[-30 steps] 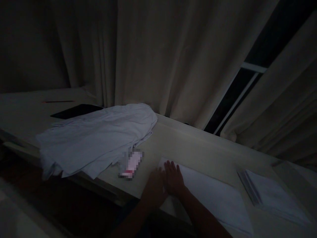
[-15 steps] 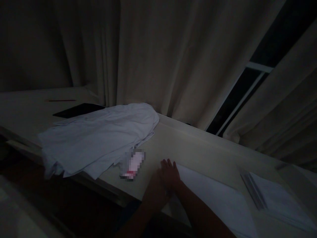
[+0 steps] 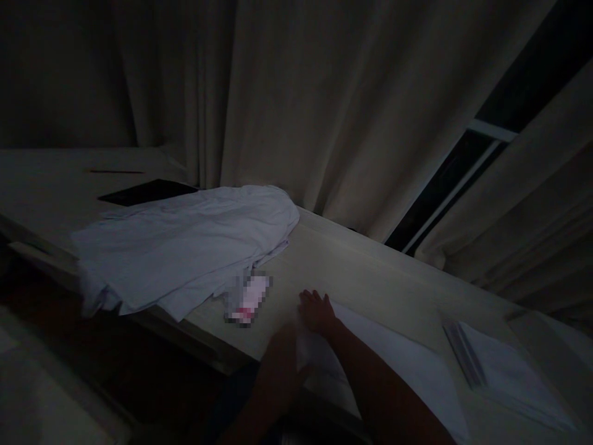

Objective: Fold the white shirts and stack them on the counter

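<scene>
The scene is very dim. A white folded cloth (image 3: 398,364) lies flat on the pale table (image 3: 352,272) in front of me. My right hand (image 3: 317,312) rests palm down on its far left corner, fingers together. My left hand (image 3: 282,355) is at the cloth's near left edge, and a bit of cloth seems to rise beside its fingers; the grip itself is too dark to make out. A small blurred white and red item (image 3: 248,300) lies just left of my hands.
A rumpled white garment (image 3: 185,247) spreads over the table's left part and hangs past its front edge. A dark flat slab (image 3: 146,191) lies behind it. A stack of folded white cloths (image 3: 504,377) sits at right. Beige curtains (image 3: 324,105) hang behind.
My left hand has slid back toward me along the cloth's left edge. My right hand stays on the far corner. The camera view has shifted a little.
</scene>
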A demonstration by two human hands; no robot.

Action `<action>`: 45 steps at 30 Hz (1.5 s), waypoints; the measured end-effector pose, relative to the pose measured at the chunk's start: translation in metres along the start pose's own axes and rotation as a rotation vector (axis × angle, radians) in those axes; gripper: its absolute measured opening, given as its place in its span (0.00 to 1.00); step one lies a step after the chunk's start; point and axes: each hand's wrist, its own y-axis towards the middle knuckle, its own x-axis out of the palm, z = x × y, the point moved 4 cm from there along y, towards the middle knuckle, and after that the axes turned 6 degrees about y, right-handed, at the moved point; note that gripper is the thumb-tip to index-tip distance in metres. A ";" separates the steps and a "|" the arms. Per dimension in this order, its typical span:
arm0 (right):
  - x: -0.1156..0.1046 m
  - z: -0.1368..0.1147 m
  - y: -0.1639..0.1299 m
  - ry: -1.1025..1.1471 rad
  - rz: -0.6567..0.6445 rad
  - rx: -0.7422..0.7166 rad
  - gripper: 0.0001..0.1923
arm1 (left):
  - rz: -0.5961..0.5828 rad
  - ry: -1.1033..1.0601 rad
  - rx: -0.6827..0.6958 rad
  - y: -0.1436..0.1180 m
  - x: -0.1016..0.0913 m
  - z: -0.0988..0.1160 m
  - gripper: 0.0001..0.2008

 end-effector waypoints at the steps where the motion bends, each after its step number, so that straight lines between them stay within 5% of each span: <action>1: 0.000 0.001 -0.001 -0.004 -0.014 -0.004 0.28 | -0.001 0.007 -0.021 -0.008 0.000 -0.002 0.42; 9: -0.012 -0.009 -0.039 -0.032 0.202 -0.100 0.29 | 0.010 0.041 -0.064 -0.020 -0.009 0.000 0.43; 16: 0.019 0.018 -0.088 -0.034 0.204 -0.058 0.28 | -0.010 0.169 -0.023 -0.019 -0.009 0.004 0.40; 22: 0.027 0.021 -0.090 -0.031 0.296 -0.038 0.28 | 0.013 0.275 0.002 0.006 -0.019 0.016 0.37; 27: 0.021 0.022 -0.092 -0.035 0.294 -0.055 0.28 | 0.001 0.276 0.115 0.024 -0.003 0.024 0.30; 39: 0.028 0.047 -0.156 -0.017 0.337 0.057 0.35 | -0.026 0.320 0.100 0.022 0.004 0.023 0.34; 45: 0.038 0.054 -0.170 0.024 0.376 0.151 0.34 | -0.090 0.335 0.110 0.055 -0.003 0.039 0.33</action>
